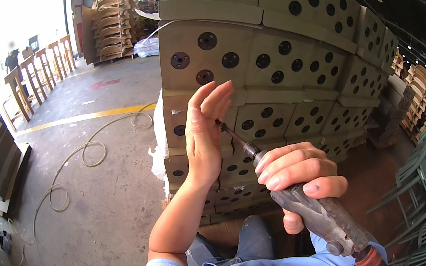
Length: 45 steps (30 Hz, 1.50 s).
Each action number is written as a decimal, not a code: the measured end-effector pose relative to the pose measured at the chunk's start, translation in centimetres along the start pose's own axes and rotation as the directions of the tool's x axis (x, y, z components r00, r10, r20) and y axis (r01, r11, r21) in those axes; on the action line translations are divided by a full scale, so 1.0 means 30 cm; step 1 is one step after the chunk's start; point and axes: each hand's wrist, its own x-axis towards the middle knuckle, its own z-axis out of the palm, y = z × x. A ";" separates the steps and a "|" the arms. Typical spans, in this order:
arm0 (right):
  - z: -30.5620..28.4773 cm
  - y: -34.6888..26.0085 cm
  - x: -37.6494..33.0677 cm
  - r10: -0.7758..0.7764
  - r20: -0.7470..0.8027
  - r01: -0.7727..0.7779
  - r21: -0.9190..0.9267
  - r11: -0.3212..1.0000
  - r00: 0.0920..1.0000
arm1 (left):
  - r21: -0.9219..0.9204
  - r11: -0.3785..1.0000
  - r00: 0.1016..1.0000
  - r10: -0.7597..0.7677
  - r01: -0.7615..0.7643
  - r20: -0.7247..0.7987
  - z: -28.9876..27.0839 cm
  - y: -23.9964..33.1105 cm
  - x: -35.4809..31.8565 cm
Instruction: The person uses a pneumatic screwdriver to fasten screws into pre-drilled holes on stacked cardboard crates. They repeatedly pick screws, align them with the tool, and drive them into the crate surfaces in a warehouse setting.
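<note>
the right of two hands [301,171] grips one driver [322,217].

the worn, dark grey, stick-shaped power tool [327,215] is held up at a slant. its orange-red round end [369,261] is near and to the right. its thin, dark metal bit [236,138] points left and far, toward the tall stack of tan blocks [176,33]. the stack has black round discs [230,60] on its front. i can't tell if the bit touches it.
</note>
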 end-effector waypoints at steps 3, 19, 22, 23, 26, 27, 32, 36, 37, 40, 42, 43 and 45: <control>-0.007 0.007 0.031 -0.025 0.031 0.028 -0.086 0.996 0.999 | 0.003 1.000 0.997 -0.020 0.020 -0.073 0.016 0.031 0.002; 0.040 0.152 0.078 -0.060 0.136 0.088 -0.216 0.972 0.989 | 0.941 0.295 0.828 0.561 -0.167 -0.028 -0.152 0.028 0.016; 0.045 0.175 0.079 -0.050 0.153 0.083 -0.220 0.972 0.987 | 0.948 0.276 0.824 0.567 -0.161 -0.025 -0.170 0.025 0.010; 0.047 0.176 0.077 -0.050 0.151 0.083 -0.226 0.971 0.987 | 0.949 0.271 0.823 0.567 -0.160 -0.024 -0.176 0.029 0.008; 0.046 0.172 0.074 -0.051 0.150 0.087 -0.242 0.966 0.987 | 0.952 0.256 0.824 0.567 -0.166 -0.009 -0.179 0.024 0.007; 0.044 0.170 0.077 -0.054 0.153 0.091 -0.245 0.965 0.987 | 0.952 0.252 0.820 0.573 -0.174 -0.002 -0.179 0.016 0.009; 0.049 0.171 0.088 -0.030 0.161 0.071 -0.251 0.965 0.987 | 0.953 0.206 0.803 0.593 -0.221 0.058 -0.171 -0.019 0.040; 0.060 0.171 0.084 -0.017 0.125 0.048 -0.248 0.968 0.992 | 0.956 0.191 0.812 0.579 -0.223 0.073 -0.173 -0.036 0.046; 0.062 0.171 0.083 -0.021 0.120 0.050 -0.246 0.968 0.993 | 0.957 0.188 0.816 0.574 -0.220 0.075 -0.175 -0.040 0.048; 0.051 0.176 0.078 -0.028 0.154 0.067 -0.248 0.967 0.988 | 0.962 0.166 0.819 0.567 -0.216 0.086 -0.176 -0.040 0.053; 0.049 0.181 0.084 -0.024 0.182 0.070 -0.251 0.966 0.983 | 0.966 0.147 0.817 0.569 -0.211 0.092 -0.178 -0.037 0.059; 0.053 0.182 0.090 -0.022 0.185 0.069 -0.251 0.966 0.982 | 0.969 0.130 0.814 0.573 -0.209 0.099 -0.179 -0.031 0.063; 0.056 0.185 0.087 -0.024 0.183 0.071 -0.252 0.965 0.983 | 0.975 0.098 0.812 0.574 -0.201 0.109 -0.179 -0.032 0.065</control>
